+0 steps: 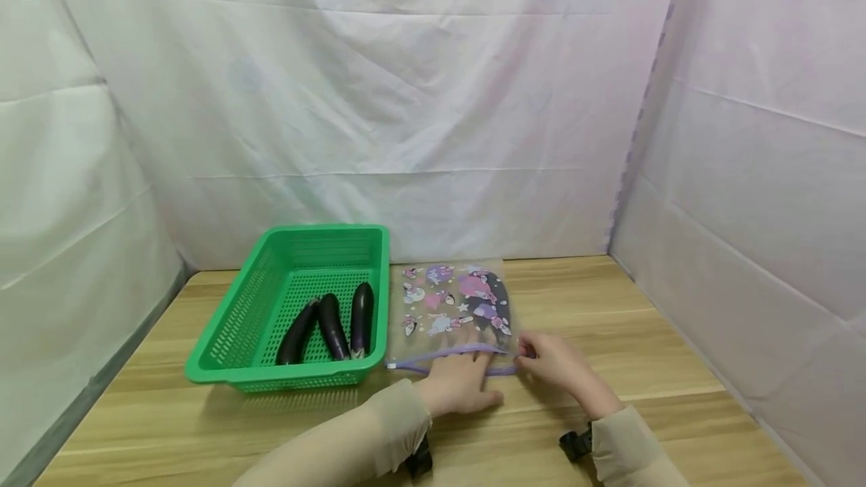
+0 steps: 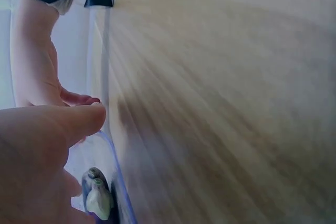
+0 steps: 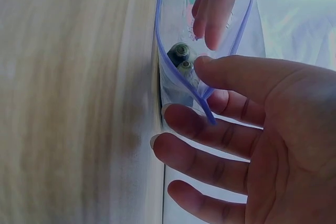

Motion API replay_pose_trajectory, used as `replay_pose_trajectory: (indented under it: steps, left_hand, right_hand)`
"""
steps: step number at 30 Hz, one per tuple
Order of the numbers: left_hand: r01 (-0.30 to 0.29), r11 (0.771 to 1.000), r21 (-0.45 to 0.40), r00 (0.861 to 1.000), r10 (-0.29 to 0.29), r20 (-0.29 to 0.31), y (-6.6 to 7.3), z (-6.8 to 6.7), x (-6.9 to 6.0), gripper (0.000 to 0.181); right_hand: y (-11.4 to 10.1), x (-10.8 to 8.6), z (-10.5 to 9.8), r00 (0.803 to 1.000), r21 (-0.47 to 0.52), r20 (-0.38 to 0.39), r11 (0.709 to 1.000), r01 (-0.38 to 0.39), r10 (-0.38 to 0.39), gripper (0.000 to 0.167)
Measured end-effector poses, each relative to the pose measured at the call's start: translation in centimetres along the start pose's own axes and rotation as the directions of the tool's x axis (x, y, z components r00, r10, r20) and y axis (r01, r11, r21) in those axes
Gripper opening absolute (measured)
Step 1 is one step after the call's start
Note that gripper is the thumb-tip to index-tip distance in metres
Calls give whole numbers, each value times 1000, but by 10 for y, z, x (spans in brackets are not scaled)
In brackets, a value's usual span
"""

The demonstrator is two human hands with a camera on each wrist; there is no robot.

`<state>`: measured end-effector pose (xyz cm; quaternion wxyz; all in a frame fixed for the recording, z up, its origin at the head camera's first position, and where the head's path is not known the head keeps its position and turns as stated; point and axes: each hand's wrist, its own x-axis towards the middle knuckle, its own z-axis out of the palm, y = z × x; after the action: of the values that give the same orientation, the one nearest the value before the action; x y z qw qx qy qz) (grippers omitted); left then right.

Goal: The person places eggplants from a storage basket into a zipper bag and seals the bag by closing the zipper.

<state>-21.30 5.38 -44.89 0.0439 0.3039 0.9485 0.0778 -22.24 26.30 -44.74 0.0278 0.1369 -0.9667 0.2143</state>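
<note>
A clear bag with pink and purple prints (image 1: 440,295) lies flat, its purple-edged mouth facing the person. Inside its right part is something dark; the right wrist view shows two dark eggplant ends (image 3: 181,53) there. The left hand (image 1: 456,385) (image 2: 37,156) has its fingers spread and reaching into the bag's mouth, thumb outside. At the mouth's right corner, the right hand (image 1: 555,359) (image 3: 278,135) holds the bag edge between thumb and forefinger, other fingers loosely bent. Purple rim (image 3: 176,72) stands apart there, leaving the mouth parted.
Left of the bag stands a green basket (image 1: 386,299) holding three eggplants (image 1: 331,325). White cloth (image 1: 406,96) hangs behind and at both sides of the wooden table (image 1: 575,291). Black wrist mounts (image 1: 575,443) sit at both sleeves.
</note>
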Motion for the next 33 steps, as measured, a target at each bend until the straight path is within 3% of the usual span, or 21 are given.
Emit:
replay_pose_trajectory:
  steps: [11,22,25,28,33]
  left_hand:
    - [-41,999,-3,999,41,36,4,-10,-16,84]
    - [-153,988,-27,982,155,104,-5,-21,-53,86]
    - [-196,980,-24,976,197,93,-9,-25,-66,83]
    - [-263,965,13,964,262,44,-13,-31,-81,79]
    - [-358,930,80,931,362,-40,-19,-45,-102,73]
  right_hand:
    - [0,0,-1,1000,-9,-1,1000,-25,25,22]
    - [-1,1,-2,1000,-18,5,1000,-26,26,23]
    - [-1,1,-2,1000,-9,2,1000,-23,23,23]
    - [0,1,-2,1000,-5,-3,1000,-12,12,23]
    - [2,-2,-2,1000,-5,-7,1000,18,-18,23]
